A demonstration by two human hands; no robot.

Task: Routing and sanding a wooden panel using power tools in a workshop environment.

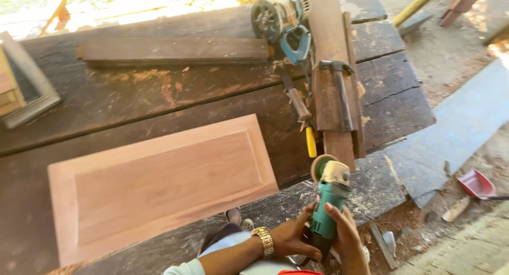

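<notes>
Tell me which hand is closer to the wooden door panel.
Left. The left hand grips the grinder on the side toward the panel; the right hand is on the grinder's far side.

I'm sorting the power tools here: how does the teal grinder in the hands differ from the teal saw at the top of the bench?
The grinder is slim and held by the left hand and right hand; the circular saw is bulkier and lies untouched on the bench. The grinder carries a small tan disc; the saw shows a large dark round guard. Both have teal bodies.

Bare hands both, and on the left hand (289, 238) side a gold metal-link wristwatch (264, 241) sits at the wrist, with a pale light-blue sleeve (183, 267) edge further up that forearm.
</notes>
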